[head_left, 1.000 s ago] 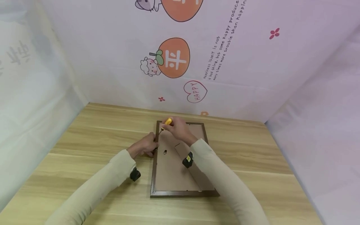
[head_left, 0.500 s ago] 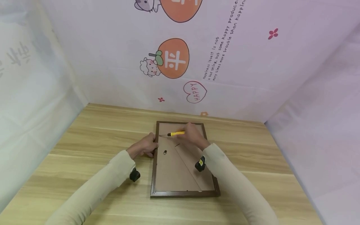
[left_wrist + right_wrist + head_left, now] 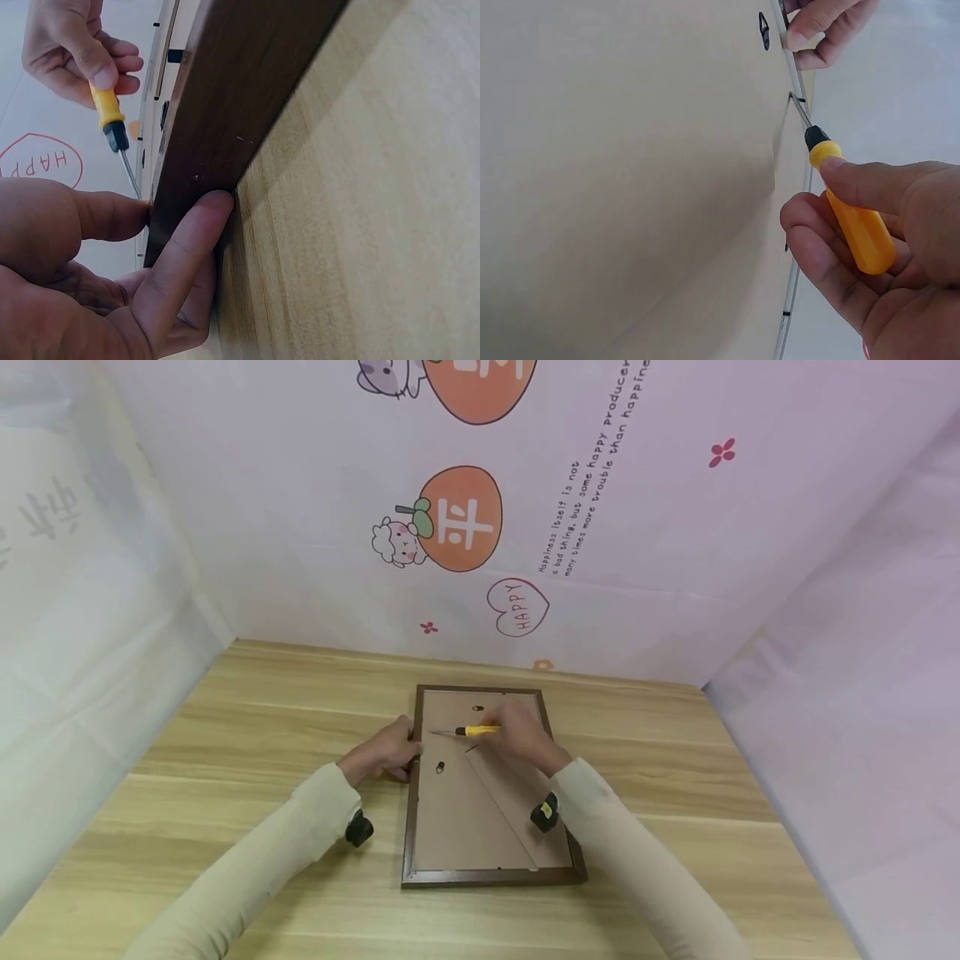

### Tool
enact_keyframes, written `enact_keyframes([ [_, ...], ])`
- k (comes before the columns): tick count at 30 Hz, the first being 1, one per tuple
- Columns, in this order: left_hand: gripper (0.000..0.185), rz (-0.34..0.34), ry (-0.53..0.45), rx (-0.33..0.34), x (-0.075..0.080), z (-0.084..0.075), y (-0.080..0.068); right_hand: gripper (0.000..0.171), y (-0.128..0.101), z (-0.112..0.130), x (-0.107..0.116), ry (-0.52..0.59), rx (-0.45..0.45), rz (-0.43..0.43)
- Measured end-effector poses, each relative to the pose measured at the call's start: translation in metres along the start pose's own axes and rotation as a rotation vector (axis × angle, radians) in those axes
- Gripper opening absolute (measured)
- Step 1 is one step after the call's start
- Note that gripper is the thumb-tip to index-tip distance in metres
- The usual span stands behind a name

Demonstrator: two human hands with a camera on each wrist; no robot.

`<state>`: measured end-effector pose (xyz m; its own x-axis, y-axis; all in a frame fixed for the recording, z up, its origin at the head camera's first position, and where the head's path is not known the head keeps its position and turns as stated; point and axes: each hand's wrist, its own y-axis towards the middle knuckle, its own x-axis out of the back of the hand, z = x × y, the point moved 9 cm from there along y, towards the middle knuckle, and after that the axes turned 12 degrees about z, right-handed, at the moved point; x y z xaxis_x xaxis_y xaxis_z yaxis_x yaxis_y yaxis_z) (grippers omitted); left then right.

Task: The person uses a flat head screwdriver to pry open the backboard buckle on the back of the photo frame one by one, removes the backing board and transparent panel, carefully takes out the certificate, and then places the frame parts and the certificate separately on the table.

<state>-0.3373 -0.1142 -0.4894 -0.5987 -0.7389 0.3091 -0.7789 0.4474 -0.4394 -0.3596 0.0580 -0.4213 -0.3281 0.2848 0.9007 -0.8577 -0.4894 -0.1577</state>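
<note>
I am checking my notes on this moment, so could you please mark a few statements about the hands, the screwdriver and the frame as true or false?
1. The right hand holds a yellow-handled screwdriver. True.
2. The frame stands upright against the wall. False: it lies flat, back side up, on the table.
3. The left hand grips the frame's left edge. True.
4. The screwdriver's tip points at the frame's right edge. False: the shaft points toward the left edge, near the left hand.
5. The left hand holds a hammer. False: it holds only the frame.
</note>
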Motion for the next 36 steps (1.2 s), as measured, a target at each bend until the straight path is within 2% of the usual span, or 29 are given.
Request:
enact_keyframes([
  [4, 0.023, 0.000, -0.009, 0.001, 0.000, 0.001, 0.000, 0.019, -0.014, -0.012, 0.007, 0.039, 0.014, -0.031],
  [8, 0.025, -0.002, -0.006, 0.004, 0.000, 0.002, 0.000, 0.023, -0.031, -0.026, 0.020, 0.019, 0.012, -0.080],
  [16, 0.023, -0.007, 0.000, -0.001, 0.001, -0.001, -0.002, 0.027, -0.069, -0.057, 0.044, 0.068, -0.071, -0.163],
  [30, 0.025, -0.003, 0.015, -0.001, 0.000, -0.001, -0.003, 0.034, -0.117, -0.117, 0.057, 0.157, -0.192, -0.209],
  [36, 0.028, 0.001, 0.013, 0.005, 0.000, 0.000, -0.002, 0.033, -0.140, -0.143, 0.059, 0.132, -0.222, -0.232],
])
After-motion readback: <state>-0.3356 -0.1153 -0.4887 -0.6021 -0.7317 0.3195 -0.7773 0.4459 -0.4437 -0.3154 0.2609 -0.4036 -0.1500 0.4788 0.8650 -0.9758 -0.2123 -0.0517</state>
